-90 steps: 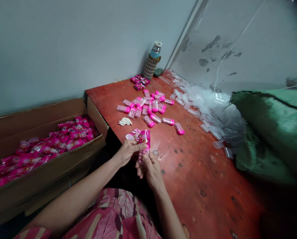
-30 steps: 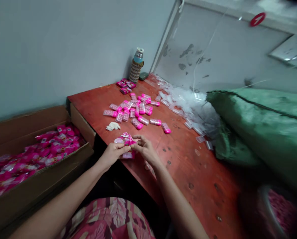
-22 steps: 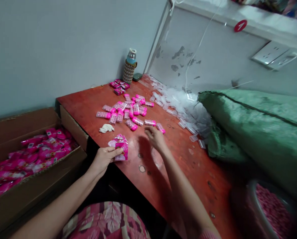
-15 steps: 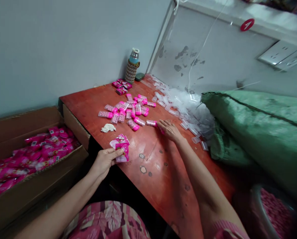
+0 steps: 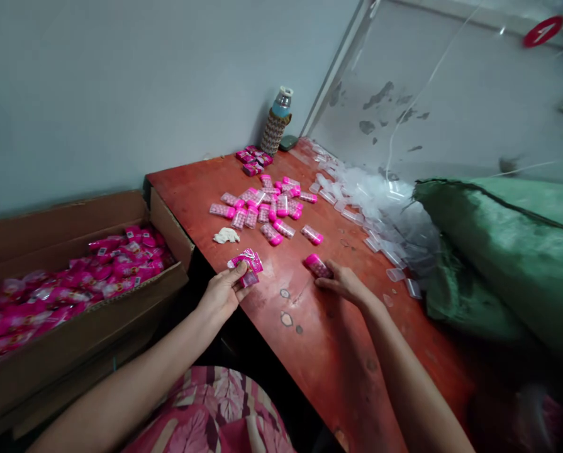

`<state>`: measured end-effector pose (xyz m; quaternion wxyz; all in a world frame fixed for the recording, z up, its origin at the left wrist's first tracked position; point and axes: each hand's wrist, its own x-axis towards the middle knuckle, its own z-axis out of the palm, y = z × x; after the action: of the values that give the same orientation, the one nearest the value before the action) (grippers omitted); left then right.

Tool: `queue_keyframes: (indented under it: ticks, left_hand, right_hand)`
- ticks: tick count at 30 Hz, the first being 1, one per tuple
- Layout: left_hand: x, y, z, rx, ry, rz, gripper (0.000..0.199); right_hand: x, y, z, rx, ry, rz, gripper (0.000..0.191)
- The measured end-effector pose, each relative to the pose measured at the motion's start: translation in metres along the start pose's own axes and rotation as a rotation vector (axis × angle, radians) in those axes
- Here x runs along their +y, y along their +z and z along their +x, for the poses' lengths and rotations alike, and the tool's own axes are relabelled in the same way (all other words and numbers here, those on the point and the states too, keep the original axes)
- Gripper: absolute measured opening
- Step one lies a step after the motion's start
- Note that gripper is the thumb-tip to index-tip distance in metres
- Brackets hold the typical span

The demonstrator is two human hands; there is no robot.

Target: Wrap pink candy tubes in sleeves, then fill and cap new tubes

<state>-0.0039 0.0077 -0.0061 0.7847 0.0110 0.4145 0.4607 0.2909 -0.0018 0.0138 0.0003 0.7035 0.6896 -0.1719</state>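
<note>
My left hand [image 5: 224,290] pinches a pink printed packet [image 5: 250,264] above the left edge of the red table [image 5: 281,346]. In my right hand [image 5: 341,282] is a small clear bottle [image 5: 317,265] with a pink cap, filled with pink pieces; its capped end points away to the left. Another such bottle [image 5: 312,234] lies just beyond. A loose pile of the same bottles [image 5: 263,214] covers the middle of the table, with a crumpled white piece [image 5: 226,235] at its near left.
A cardboard box [image 5: 92,318] of pink packets stands at the left. Farther back are small pink boxes [image 5: 253,168] and a flask [image 5: 275,126]. Clear empty containers [image 5: 356,217] lie at the right, beside a green sack [image 5: 489,251].
My right hand has come nearer and lifted a bottle, leaving another on the table. The packet in my left hand is tilted differently. The view has swung left.
</note>
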Motion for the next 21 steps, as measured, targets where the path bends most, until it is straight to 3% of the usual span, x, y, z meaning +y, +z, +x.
queue_keyframes:
  ticks: [4,6,9,13,17,21]
  left_hand:
    - [-0.001,0.000,0.000,0.015,0.015,-0.049,0.008]
    - [-0.002,-0.001,0.001,0.007,0.024,-0.067,0.008]
    - [-0.003,-0.001,0.003,-0.010,0.048,-0.096,0.008]
    - [-0.006,-0.001,0.004,-0.017,0.047,-0.122,0.009]
    - [-0.010,0.000,0.003,-0.043,0.037,-0.142,0.009]
    - [-0.011,0.001,0.001,-0.072,0.034,-0.087,0.014]
  right_hand:
    - [-0.060,0.026,-0.029,0.133,0.060,0.479,0.028]
    - [-0.096,0.041,-0.046,0.053,0.058,0.855,0.034]
    - [-0.141,0.061,-0.067,0.076,0.103,1.116,0.033]
    - [-0.168,0.077,-0.075,0.126,0.149,1.119,0.032]
    - [-0.176,0.083,-0.070,0.187,0.176,1.062,0.032]
    - [-0.182,0.084,-0.067,0.158,0.163,1.085,0.032]
